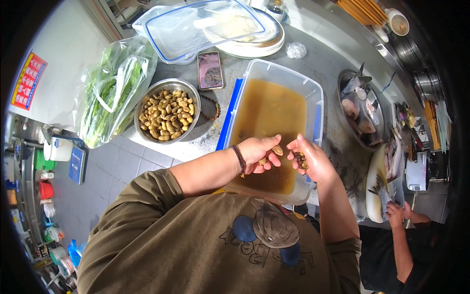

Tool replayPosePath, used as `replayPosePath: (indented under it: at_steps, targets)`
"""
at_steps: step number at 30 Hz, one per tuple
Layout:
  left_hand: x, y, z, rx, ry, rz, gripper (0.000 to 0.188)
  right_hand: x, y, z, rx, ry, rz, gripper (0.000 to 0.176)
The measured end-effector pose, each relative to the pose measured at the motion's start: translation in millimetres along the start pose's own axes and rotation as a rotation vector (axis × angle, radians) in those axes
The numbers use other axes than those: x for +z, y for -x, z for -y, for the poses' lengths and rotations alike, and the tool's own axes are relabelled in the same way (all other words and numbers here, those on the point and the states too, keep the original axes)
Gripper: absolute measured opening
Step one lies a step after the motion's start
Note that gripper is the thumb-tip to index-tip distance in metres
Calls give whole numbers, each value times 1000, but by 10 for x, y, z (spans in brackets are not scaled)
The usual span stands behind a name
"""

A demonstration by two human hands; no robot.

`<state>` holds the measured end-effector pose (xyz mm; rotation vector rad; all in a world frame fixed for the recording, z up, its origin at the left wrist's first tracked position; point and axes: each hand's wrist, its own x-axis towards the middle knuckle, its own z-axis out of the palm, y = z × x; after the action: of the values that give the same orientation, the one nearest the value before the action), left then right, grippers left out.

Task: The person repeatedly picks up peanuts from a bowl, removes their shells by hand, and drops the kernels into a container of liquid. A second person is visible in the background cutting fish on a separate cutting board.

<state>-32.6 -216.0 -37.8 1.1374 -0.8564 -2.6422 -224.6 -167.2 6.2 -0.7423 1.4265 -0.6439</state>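
Observation:
A clear plastic tub (318, 110) with murky brown liquid (273, 103) stands before me. Over its near half, my left hand (257, 154) holds a wet unshelled peanut (277, 150) near the thumb, and another light brown piece shows under the fingers. My right hand (312, 158) is a little to the right, its curled fingers around several small brown pieces (301, 160), perhaps peanuts or shells. The two hands are apart. To the left of the tub, a round steel bowl (138, 123) is full of unshelled peanuts (169, 114).
A bag of leafy greens (114, 95), a phone (210, 71) and a beaded bracelet (216, 110) lie left. Behind are a lidded container (172, 33) and stacked plates (253, 51). At right stands a steel dish (343, 110) of fish; a co-worker's hands (396, 215) handle a fish on a board.

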Motion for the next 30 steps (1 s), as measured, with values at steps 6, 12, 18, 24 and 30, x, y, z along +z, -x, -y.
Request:
replayPosePath:
  at_steps: [6,12,18,24,30]
  targets:
    - [-15,-65,-26,3,261,155,23,274,80,129,-409,771,-219,38]
    - [-9,-5,-32,83,386,278,35,454,109,231,-675,1058,-295,45]
    - [-19,-30,-33,131,268,67,25,118,-37,243,-60,-233,-82,51]
    - [100,-3,43,378,-135,-82,23,68,-134,72,-93,-685,-47,50]
    - [108,-52,125,746,-413,-235,17,106,-185,-41,-114,-657,-4,50]
